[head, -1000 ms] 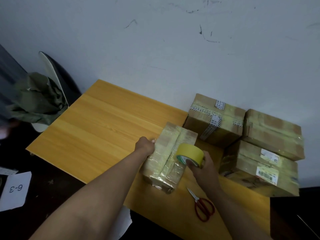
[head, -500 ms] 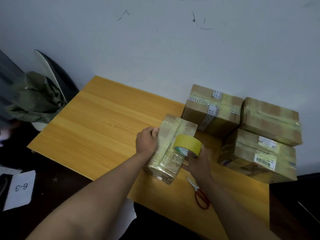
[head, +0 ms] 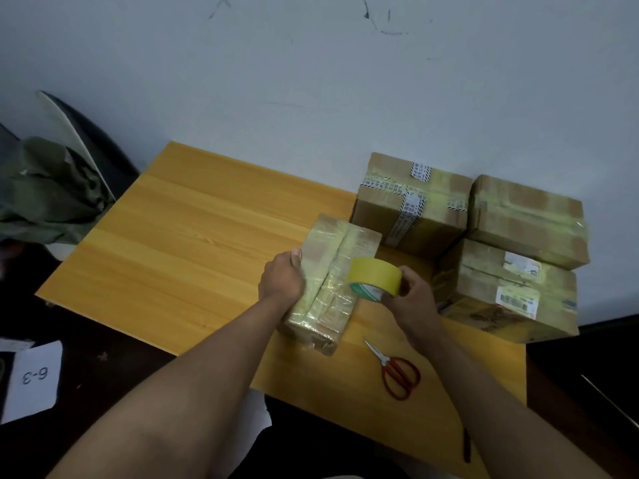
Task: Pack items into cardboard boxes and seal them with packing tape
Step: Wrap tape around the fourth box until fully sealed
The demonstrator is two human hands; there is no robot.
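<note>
A small cardboard box point(head: 340, 271), wrapped in glossy yellowish tape, lies lengthwise on the wooden table point(head: 193, 243). My left hand point(head: 283, 276) grips its left side, thumb up on the top face. My right hand point(head: 411, 299) holds a yellow roll of packing tape point(head: 375, 277) just above the box's right edge, fingers curled round the roll. Red-handled scissors point(head: 397, 369) lie on the table in front of my right wrist.
Three taped cardboard boxes stand at the back right: one by the wall point(head: 411, 202), and one point(head: 529, 219) stacked on another point(head: 508, 292). A chair with green cloth point(head: 48, 191) stands left of the table. A paper marked 6-3 point(head: 33, 378) lies on the floor.
My left hand moved from the box's left edge up onto its side with the thumb on top. The tape roll in my right hand shifted slightly right along the box.
</note>
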